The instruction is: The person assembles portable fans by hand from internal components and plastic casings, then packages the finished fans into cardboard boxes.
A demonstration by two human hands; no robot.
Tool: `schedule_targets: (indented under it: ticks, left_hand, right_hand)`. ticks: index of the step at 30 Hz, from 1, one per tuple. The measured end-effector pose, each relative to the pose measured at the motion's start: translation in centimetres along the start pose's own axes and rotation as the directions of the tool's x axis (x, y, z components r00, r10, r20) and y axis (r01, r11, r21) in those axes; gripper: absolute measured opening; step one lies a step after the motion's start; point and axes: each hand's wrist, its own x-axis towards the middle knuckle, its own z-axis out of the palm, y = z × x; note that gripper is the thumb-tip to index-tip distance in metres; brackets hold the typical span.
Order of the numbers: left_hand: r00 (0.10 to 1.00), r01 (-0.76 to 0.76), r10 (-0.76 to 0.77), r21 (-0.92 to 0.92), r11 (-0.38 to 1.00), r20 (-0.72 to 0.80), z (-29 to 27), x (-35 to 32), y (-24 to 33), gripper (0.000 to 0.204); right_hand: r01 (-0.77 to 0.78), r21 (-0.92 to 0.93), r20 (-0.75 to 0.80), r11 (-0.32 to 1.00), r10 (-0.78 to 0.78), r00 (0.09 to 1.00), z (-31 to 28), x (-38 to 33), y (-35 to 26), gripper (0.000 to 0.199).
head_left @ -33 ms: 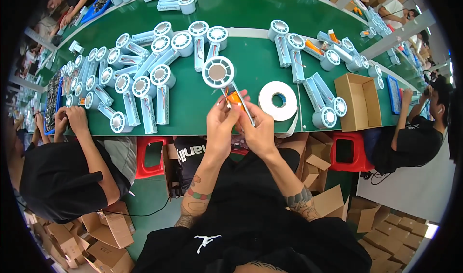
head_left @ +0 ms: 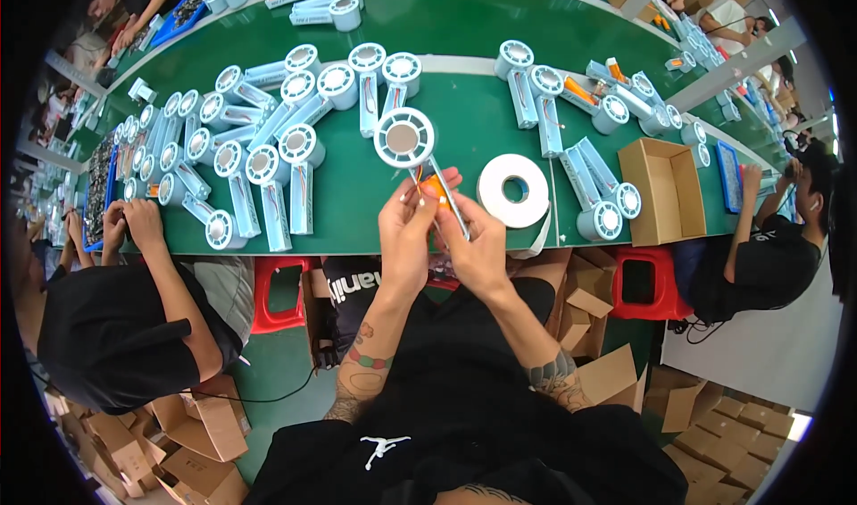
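Over the table's front edge I hold a light-blue handheld fan (head_left: 404,137), its round head pointing away from me and its open handle toward me. My right hand (head_left: 479,248) is closed around the handle's lower end. My left hand (head_left: 406,237) pinches an orange battery (head_left: 436,190) beside the handle, where thin wires come out below the fan head. Fingers partly hide the battery and the wire ends. A white roll of tape (head_left: 515,191) lies just right of my right hand, its loose end hanging toward the table edge.
Many similar fan bodies (head_left: 263,165) cover the green table (head_left: 375,210) on the left, with more (head_left: 600,220) on the right. An open cardboard box (head_left: 661,191) stands at the right. Co-workers sit on both sides; one person's hand (head_left: 143,221) works at the left edge.
My hands and the fan sit very slightly lower in the picture, and the battery has shifted a little toward me. Both grips look the same.
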Motion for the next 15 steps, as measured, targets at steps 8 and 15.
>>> schedule_targets:
  ticks: [8,15]
  left_hand:
    - [0.994,-0.018,-0.005,-0.212,0.977,-0.105,1.0,0.7,-0.2,0.038]
    - [0.999,-0.036,0.038,-0.161,0.986,0.010,1.0,2.5,-0.1,0.041]
  right_hand:
    - [0.363,-0.326,-0.142,0.873,-0.425,0.894,1.4,-0.4,0.5,0.024]
    - [0.443,-0.395,-0.203,0.805,-0.546,0.813,1.5,0.8,0.0,0.023]
